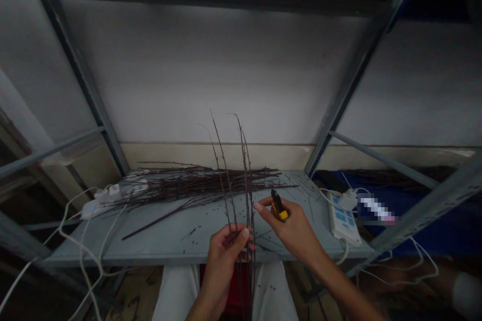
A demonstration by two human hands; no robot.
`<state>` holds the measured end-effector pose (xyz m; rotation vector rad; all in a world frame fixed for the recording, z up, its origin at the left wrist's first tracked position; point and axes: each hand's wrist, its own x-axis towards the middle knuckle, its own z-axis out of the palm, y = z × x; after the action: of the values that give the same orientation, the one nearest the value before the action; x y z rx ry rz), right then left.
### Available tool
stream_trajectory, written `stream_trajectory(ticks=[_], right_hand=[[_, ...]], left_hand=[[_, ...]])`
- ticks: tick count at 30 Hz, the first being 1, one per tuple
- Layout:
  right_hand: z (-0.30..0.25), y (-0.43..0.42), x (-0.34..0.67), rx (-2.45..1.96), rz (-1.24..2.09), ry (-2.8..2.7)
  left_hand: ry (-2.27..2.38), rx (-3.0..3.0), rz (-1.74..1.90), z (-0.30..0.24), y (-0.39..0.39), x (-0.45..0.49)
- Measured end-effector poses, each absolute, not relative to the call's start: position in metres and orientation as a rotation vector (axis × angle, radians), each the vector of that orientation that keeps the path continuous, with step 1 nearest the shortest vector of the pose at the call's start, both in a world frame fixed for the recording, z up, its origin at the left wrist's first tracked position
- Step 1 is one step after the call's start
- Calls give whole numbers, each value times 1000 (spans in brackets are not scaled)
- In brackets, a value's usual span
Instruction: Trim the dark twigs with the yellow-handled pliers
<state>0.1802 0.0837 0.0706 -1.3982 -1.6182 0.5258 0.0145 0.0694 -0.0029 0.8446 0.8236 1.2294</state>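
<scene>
My left hand [226, 258] is closed around a few thin dark twigs [244, 175], which stand nearly upright and rise above the shelf. My right hand [291, 225] grips small yellow-and-black pruning snips [279, 205], close to the twigs on their right side. The snips' blades point away from me and do not touch the twigs. Behind the hands, a long pile of dark twigs [203, 185] lies across a grey metal shelf [161, 246], with small cut bits scattered on it.
A white power strip [342, 220] sits at the shelf's right end, and another [107, 195] at the left. White cables [81, 246] hang over the front edge. Steel uprights [350, 80] frame the shelf, with a white wall behind. Blue cloth [414, 200] lies to the right.
</scene>
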Motion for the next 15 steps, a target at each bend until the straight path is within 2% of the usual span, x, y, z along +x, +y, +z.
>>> stream_trajectory(ticks=[5,15], right_hand=[[80,91,170,-1287,709,-1502],[88,99,170,-1204,752,-1495]], left_hand=[[772,882,1199,-5,69,15],[776,857,1197,-3,67,13]])
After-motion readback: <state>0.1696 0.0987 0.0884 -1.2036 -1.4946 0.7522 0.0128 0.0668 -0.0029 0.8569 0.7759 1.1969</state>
